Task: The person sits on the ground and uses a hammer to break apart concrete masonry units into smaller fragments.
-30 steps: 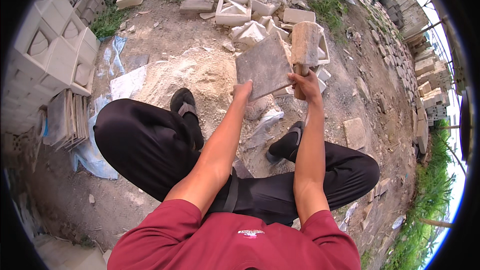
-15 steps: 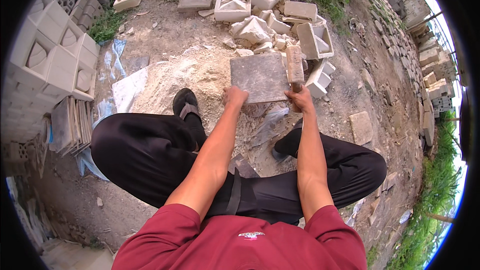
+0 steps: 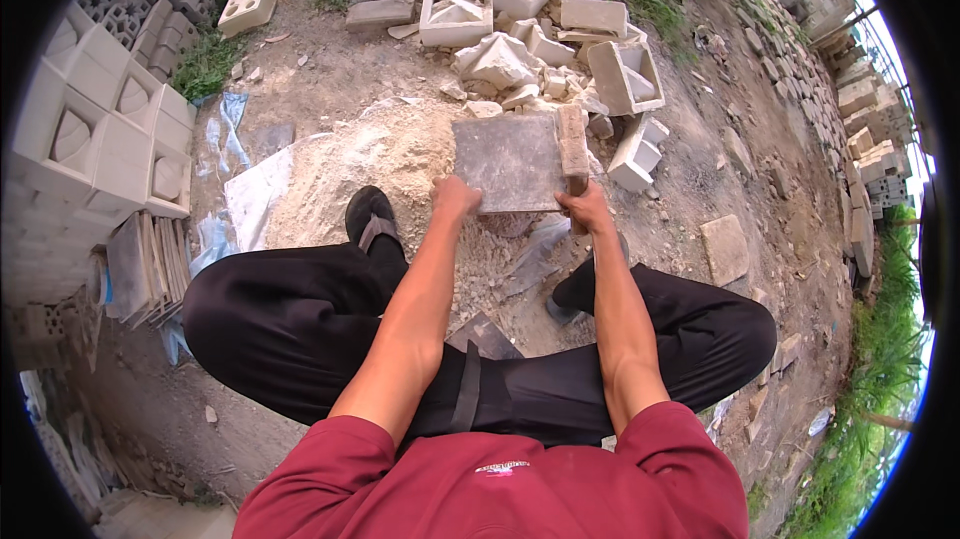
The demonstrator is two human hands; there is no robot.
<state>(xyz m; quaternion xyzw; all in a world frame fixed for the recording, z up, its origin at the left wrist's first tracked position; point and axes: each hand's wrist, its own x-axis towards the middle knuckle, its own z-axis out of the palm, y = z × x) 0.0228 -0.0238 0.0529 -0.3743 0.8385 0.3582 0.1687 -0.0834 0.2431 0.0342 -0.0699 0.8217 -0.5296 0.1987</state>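
Observation:
A square, flat grey board, dusty on top, is held out in front of me above the pale sandy heap. Its near left corner is in the grip of my left hand. My right hand closes round the handle of a paddle-shaped wooden beater and also touches the board's near right corner. The beater's thick, worn head points away from me along the board's right edge. My fingertips under the board are hidden.
Broken pale blocks lie piled beyond the board. The sandy heap spreads to its left, beside stacked moulded blocks and thin boards standing on edge. Crumpled plastic lies between my feet; a flat slab is at right.
The board and beater have come slightly nearer to me and to the left in the picture. The beater now sits closer against the board's right edge. Both hands keep their grip.

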